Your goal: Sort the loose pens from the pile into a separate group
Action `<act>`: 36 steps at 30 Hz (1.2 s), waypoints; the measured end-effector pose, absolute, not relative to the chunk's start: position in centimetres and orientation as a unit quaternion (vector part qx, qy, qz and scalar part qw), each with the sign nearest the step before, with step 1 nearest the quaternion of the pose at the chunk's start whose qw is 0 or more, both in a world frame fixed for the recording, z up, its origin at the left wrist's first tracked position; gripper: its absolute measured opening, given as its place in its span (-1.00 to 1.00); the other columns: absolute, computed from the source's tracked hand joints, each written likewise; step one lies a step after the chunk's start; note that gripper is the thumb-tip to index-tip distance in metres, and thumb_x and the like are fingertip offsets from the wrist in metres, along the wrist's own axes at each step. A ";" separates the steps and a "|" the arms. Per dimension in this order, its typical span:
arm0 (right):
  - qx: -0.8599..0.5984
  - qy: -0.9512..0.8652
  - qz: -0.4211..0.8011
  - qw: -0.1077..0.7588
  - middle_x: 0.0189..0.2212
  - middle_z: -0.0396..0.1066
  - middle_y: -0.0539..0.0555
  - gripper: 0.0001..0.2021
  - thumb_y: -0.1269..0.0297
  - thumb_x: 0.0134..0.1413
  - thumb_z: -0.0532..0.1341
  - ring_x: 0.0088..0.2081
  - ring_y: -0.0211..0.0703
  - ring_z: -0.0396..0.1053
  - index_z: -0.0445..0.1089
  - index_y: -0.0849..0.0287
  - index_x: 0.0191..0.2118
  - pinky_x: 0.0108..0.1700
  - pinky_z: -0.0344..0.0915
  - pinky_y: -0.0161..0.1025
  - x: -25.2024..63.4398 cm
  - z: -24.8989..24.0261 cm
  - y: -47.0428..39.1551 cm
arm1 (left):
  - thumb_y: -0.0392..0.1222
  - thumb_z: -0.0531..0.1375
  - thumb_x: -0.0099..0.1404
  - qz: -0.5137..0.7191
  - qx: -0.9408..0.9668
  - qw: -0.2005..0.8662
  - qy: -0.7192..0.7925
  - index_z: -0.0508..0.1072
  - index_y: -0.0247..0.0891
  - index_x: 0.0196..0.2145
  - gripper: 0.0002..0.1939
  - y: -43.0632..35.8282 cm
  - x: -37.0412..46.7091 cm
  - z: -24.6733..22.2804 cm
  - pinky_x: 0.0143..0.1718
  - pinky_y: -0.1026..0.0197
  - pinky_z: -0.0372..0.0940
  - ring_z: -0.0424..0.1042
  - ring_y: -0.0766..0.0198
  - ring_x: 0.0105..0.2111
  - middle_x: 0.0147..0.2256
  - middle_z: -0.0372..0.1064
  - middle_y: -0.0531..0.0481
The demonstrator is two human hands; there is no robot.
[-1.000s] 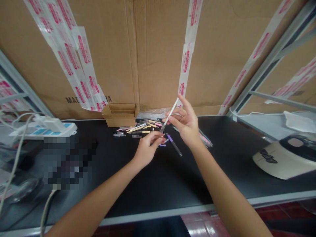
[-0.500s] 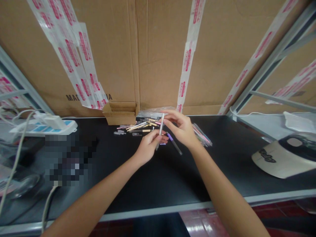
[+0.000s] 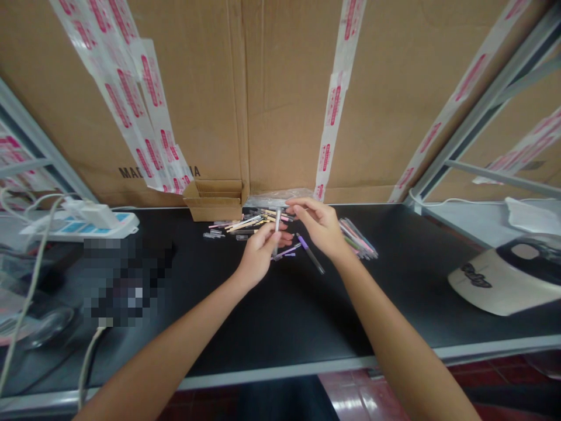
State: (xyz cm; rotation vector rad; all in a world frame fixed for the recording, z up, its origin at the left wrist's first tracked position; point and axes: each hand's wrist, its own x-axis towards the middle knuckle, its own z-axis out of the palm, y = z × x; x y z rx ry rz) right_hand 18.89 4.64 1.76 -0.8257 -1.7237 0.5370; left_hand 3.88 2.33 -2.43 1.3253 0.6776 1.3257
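My left hand [image 3: 259, 252] is closed on a pale, slim pen [image 3: 277, 225], which it holds upright above the black table. Just right of the pen's top is my right hand [image 3: 319, 225], its fingers apart and holding nothing. Below my hands a purple and dark pen [image 3: 310, 254] lies slanted on the table, with a thinner purple piece [image 3: 287, 252] beside it. A loose pile of pens and parts [image 3: 245, 223] lies behind my left hand. Several long colored pens [image 3: 358, 238] lie together right of my right hand.
A small open cardboard box [image 3: 214, 209] stands behind the pile, near clear plastic wrapping [image 3: 280, 197]. A white power strip [image 3: 83, 227] and cables are at the left. At the right lies a white visor cap [image 3: 486, 283]. Tall cardboard [image 3: 284, 117] backs the table.
My left hand has moved slightly left with the pen, which now stands more upright. The fingers of my right hand have come away from the pen's top.
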 end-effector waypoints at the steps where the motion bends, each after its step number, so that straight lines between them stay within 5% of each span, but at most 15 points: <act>1: -0.366 -0.725 0.213 0.543 -0.29 0.50 0.07 -0.79 0.28 0.12 0.11 -0.24 -0.18 0.45 0.45 0.20 -0.21 -0.17 0.35 -0.24 18.9 1.4 5.0 | -0.03 0.21 0.18 0.573 0.556 0.529 0.289 0.39 -0.32 -0.24 -0.70 2.4 3.8 -2.2 -0.22 0.20 0.35 0.47 0.25 -0.34 -0.37 0.46 -0.07; 7: -0.483 -0.781 0.094 0.384 -0.24 0.49 0.16 -0.76 0.49 0.03 0.09 -0.20 -0.12 0.39 0.47 0.26 -0.23 -0.09 0.29 -0.20 17.3 -1.6 7.2 | -0.06 0.16 0.22 0.663 0.528 0.436 0.303 0.38 -0.30 -0.24 -0.75 2.6 2.6 -0.7 -0.27 0.25 0.35 0.45 0.33 -0.40 -0.38 0.43 -0.03; 15: -0.537 -0.815 0.000 0.218 -0.09 0.38 0.23 -0.65 0.50 0.07 0.03 -0.04 -0.01 0.29 0.44 0.20 -0.08 0.00 0.21 -0.13 14.7 -2.6 7.7 | -0.08 0.15 0.22 0.678 0.527 0.406 0.313 0.38 -0.29 -0.25 -0.78 2.8 2.3 -0.7 -0.30 0.28 0.34 0.43 0.35 -0.43 -0.41 0.43 0.00; 20: -0.535 -0.818 0.028 0.210 -0.03 0.38 0.21 -0.59 0.59 0.03 0.00 0.00 -0.10 0.29 0.44 0.21 -0.07 0.04 0.18 -0.25 15.4 -3.0 8.5 | -0.07 0.16 0.21 0.664 0.528 0.423 0.319 0.38 -0.30 -0.26 -0.76 2.8 2.5 -1.0 -0.31 0.28 0.34 0.42 0.35 -0.45 -0.42 0.42 0.00; 26: -0.531 -0.815 0.047 0.227 -0.19 0.45 0.22 -0.70 0.55 0.06 0.02 -0.16 -0.15 0.38 0.50 0.28 -0.28 -0.06 0.23 -0.31 16.0 -3.1 9.0 | -0.05 0.17 0.21 0.654 0.523 0.437 0.328 0.38 -0.31 -0.25 -0.73 2.8 2.5 -1.0 -0.32 0.27 0.34 0.42 0.35 -0.45 -0.42 0.41 0.00; 36: -0.600 -0.764 0.039 0.234 -0.41 0.44 0.16 -0.82 0.55 -0.01 0.08 -0.37 -0.18 0.38 0.41 0.26 -0.35 -0.27 0.22 -0.32 16.1 -3.6 9.3 | -0.07 0.15 0.22 0.646 0.511 0.451 0.344 0.37 -0.31 -0.26 -0.76 2.9 2.5 -1.2 -0.31 0.26 0.34 0.42 0.34 -0.44 -0.41 0.41 -0.01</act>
